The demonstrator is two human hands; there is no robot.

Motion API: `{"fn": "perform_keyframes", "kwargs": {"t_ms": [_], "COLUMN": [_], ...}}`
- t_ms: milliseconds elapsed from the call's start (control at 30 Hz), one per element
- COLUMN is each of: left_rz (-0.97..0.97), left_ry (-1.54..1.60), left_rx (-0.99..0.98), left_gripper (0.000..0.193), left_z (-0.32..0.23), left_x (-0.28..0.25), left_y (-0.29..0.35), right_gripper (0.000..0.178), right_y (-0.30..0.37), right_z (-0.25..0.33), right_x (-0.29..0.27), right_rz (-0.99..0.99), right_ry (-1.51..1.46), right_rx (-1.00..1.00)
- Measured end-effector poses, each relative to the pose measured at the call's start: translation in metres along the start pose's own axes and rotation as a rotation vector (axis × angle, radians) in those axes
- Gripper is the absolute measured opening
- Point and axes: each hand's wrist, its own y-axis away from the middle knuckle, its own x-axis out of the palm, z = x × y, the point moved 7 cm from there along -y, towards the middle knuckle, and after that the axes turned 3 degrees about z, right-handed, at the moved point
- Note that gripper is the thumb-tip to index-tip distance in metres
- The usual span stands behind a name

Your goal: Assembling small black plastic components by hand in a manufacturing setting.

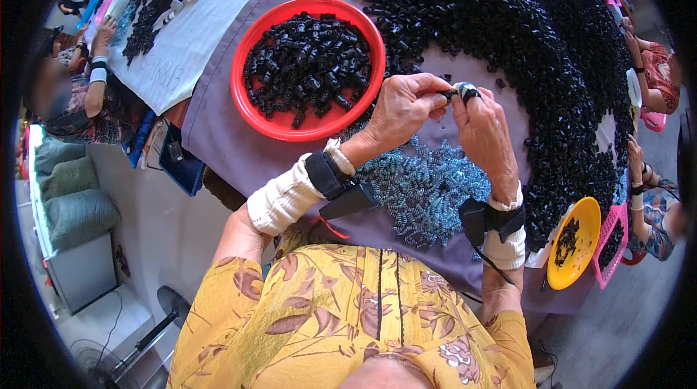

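My two hands meet above the table, fingertips together. My left hand (pixel 404 107) is closed in a pinch on a small black plastic part (pixel 447 94), which lies mostly hidden between the fingers. My right hand (pixel 485 131), with tape wound round a finger, pinches the same part from the other side. Below and between the hands spreads a loose pile of small bluish metal springs (pixel 428 193). Left of my left hand stands a round red tray (pixel 243 102) holding many black plastic parts. A large heap of similar black parts (pixel 559 91) curves round beyond and right of my right hand.
A yellow plate (pixel 589 226) with some black pieces and a pink basket (pixel 616 244) sit at the right edge. Other people work along both sides. A dark blue bin (pixel 181 164) is at the left table edge, a fan (pixel 170 302) at lower left.
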Motion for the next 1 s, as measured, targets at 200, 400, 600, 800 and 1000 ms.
{"fn": "perform_keyframes", "kwargs": {"t_ms": [200, 400, 600, 800, 1000], "left_rz": [-0.065, -0.007, -0.010, 0.017, 0.158], "left_ry": [-0.161, 0.113, 0.372, 0.406, 0.384], "left_rx": [0.052, -0.123, -0.210, -0.242, -0.343], "left_gripper": [0.015, 0.016, 0.017, 0.019, 0.023], "left_z": [-0.005, 0.006, 0.016, 0.017, 0.025], "left_x": [0.000, 0.000, 0.005, 0.006, 0.013], "left_y": [0.002, 0.001, 0.001, 0.002, 0.004], "right_gripper": [0.019, 0.013, 0.017, 0.020, 0.015], "right_y": [0.000, 0.000, -0.001, -0.001, 0.001], "right_z": [-0.015, -0.002, 0.005, -0.002, -0.003], "right_x": [0.007, 0.004, 0.001, 0.002, 0.001], "right_rz": [0.082, 0.085, -0.025, -0.089, -0.057], "right_ry": [-0.034, -0.061, 0.148, 0.136, 0.097], "right_rx": [0.084, 0.003, 0.005, -0.019, -0.039]}}
